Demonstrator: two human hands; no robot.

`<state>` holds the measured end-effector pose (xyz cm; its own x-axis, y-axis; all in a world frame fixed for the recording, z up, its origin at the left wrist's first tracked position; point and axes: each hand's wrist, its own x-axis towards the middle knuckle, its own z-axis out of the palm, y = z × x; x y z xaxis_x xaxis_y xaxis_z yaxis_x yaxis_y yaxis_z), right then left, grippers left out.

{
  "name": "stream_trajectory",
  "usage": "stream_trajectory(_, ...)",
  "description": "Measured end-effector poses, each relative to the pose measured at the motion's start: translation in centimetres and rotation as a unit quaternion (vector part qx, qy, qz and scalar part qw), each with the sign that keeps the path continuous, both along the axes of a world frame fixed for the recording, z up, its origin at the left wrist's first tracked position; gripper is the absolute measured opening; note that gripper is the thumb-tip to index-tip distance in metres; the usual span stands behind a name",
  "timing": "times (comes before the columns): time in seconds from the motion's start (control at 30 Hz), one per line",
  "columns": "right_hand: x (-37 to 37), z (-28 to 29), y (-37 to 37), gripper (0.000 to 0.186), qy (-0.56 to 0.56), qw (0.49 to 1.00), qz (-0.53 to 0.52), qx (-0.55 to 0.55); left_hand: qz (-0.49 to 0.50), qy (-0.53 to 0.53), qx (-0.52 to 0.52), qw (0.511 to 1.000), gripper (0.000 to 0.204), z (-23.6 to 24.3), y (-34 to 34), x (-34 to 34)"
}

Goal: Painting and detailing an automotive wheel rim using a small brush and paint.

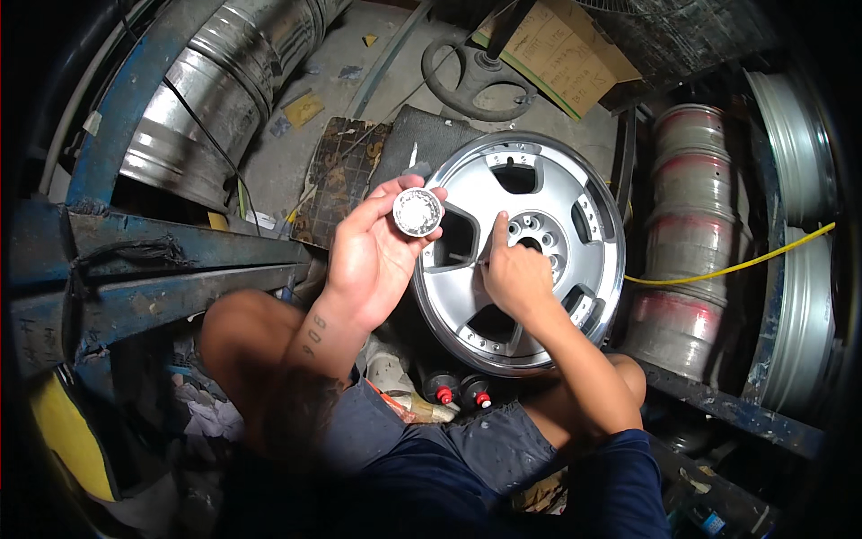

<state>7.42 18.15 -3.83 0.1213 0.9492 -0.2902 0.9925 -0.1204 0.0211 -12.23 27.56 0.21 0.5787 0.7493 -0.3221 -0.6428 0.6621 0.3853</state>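
A small round cup-like cap (417,212) with a rough silver-white face is held up between the thumb and fingers of my left hand (373,238), palm turned up. Beneath and to the right lies a silver alloy wheel (467,310) with a polished rim, tilted in front of my knees. Over its hub is my right hand (521,274), index finger stretched out on the wheel face beside the lug holes. The other fingers of that hand curl under and are partly hidden; nothing shows in them.
Stacked wheel barrels (687,225) stand on a rack at the right, a yellow hose (745,267) crossing them. Larger metal barrels (206,99) fill the far left behind a blue steel frame (180,251). A steering wheel (480,85) and cardboard (561,54) lie beyond. Two red-tipped black bottles (458,393) sit between my legs.
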Motion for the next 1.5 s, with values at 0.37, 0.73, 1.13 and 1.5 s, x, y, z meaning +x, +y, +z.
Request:
stream_trajectory(0.37,3.0,7.5,0.0,0.031,0.376,0.900,-0.180,0.126,0.017,-0.016,-0.009,1.000,0.028,-0.9,0.2,0.5)
stream_trajectory(0.73,1.7,8.2,1.0,0.048,0.652,0.692,-0.142,0.276,0.008,0.021,0.011,1.000,0.028,-1.0,-0.5,0.8)
stream_trajectory(1.13,-0.4,8.1,0.8,0.014,0.612,0.760,-0.071,0.209,-0.005,0.018,0.046,0.999,0.027,-1.0,-1.2,0.7)
stream_trajectory(1.5,-1.3,8.0,1.4,0.006,0.510,0.817,0.004,0.269,-0.014,0.013,0.052,0.998,0.028,-1.1,-1.2,0.8)
